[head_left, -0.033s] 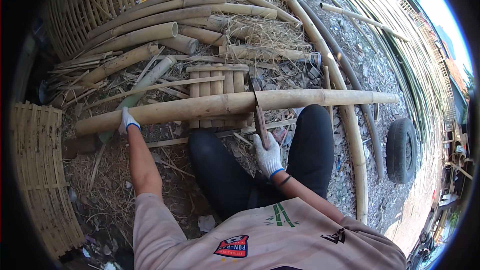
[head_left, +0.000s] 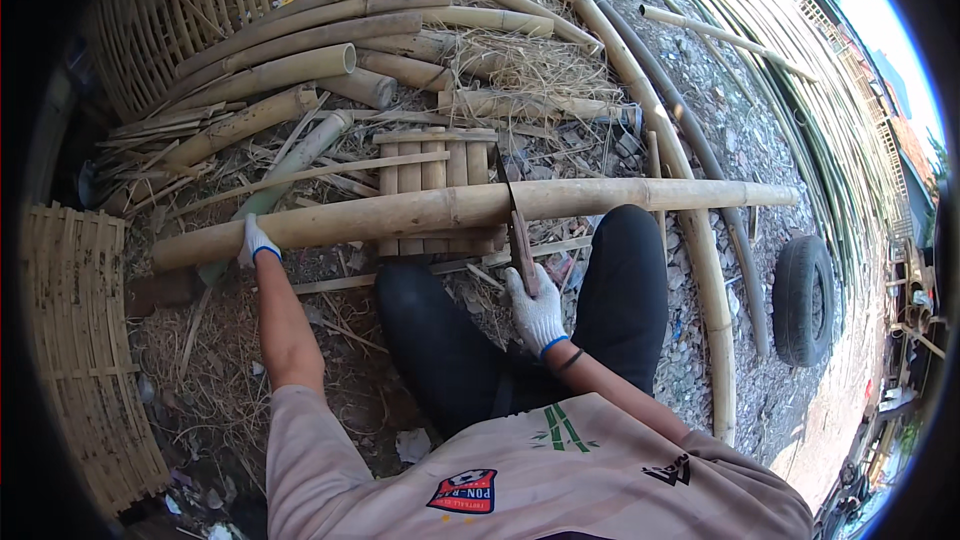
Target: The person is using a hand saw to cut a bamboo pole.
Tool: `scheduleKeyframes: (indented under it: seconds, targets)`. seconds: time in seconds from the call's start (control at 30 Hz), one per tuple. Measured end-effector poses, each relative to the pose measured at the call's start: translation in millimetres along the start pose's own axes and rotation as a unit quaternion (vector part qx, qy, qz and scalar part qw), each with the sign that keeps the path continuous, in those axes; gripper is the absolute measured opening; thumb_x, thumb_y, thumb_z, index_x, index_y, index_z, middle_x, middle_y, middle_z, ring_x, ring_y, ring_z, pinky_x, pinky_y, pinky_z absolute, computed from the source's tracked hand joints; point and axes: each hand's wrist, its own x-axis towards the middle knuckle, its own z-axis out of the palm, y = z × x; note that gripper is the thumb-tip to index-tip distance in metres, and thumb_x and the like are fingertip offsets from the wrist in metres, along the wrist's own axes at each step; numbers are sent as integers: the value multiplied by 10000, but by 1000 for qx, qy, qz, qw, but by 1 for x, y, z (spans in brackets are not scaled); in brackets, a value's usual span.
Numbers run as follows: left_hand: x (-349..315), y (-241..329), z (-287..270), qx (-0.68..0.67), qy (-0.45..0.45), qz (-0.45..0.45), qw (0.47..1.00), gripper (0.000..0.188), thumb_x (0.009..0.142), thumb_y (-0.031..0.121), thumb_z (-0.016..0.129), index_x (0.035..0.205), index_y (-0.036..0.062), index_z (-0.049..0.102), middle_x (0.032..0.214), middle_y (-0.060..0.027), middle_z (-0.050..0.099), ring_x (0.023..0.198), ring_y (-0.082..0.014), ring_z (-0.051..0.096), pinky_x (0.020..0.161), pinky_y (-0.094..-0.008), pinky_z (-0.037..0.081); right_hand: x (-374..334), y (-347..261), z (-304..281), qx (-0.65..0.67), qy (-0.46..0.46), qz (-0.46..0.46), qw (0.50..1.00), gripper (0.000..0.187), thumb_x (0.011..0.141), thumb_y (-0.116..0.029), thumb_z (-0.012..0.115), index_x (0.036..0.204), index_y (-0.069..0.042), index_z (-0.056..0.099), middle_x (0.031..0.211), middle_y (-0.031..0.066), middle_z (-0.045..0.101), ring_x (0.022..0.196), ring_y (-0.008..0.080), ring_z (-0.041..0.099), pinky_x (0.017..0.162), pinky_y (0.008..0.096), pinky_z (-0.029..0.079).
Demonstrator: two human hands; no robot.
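A long, thick bamboo pole (head_left: 400, 212) lies crosswise before me, over a low slatted bamboo stand (head_left: 435, 172). My left hand (head_left: 257, 242), in a white glove with a blue cuff, grips the pole near its left end; some fingers are hidden behind it. In my right hand (head_left: 538, 310), also gloved, is the wooden handle of a hand saw (head_left: 524, 240), with my fingers closed round it. The saw's thin dark blade stands across the pole near its middle, seen almost edge-on, so its teeth do not show. My knees are bent close to the pole.
Cut bamboo lengths (head_left: 330, 30) are piled at the far left, by dry straw (head_left: 530, 65). Another long pole (head_left: 700, 260) runs under the right side, with a tyre (head_left: 802, 302) beyond it. A slatted bamboo panel (head_left: 85, 350) stands at the left. Rubble covers the ground.
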Motion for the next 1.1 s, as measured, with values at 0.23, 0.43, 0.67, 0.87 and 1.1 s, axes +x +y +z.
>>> scheduleKeyframes:
  seconds: [0.23,0.43,0.67,0.87,1.1]
  targets:
    - [8,-20,6,-21,-3,11,1000,1056,585,380,954,1361,-97,420,1294,-218,612,986,-322,701,834,-468,641,-9,8,-3,17,-14,34,999,362,986,-364,663,1005,-7,607,845,166,632,769,316,605,749,412,488]
    - [24,-38,32,-102,-97,-36,989,924,632,316,936,1322,-72,460,1232,-202,641,913,-317,711,767,-485,643,9,-23,-21,50,1,61,997,322,1016,-328,636,1000,-6,634,773,72,610,717,166,570,695,353,482]
    - [57,-6,33,47,-268,-99,957,782,717,365,873,1283,-41,515,1174,-171,664,944,-313,695,801,-530,589,26,-75,-49,30,-8,73,997,316,1028,-308,634,948,-3,636,673,29,573,614,122,513,600,331,454]
    - [73,-5,51,20,-74,-80,994,752,750,420,840,1279,-16,531,1197,-173,652,956,-300,696,837,-493,586,-18,-99,-71,-12,4,73,997,262,1025,-274,640,942,-27,617,671,13,556,598,84,524,548,284,440]
    - [116,-23,20,-97,-332,-61,936,810,745,412,855,1318,-29,491,1199,-180,663,971,-323,701,839,-495,594,37,-102,-45,-43,15,97,994,414,1035,-352,604,915,42,648,724,138,625,644,246,565,676,389,489]
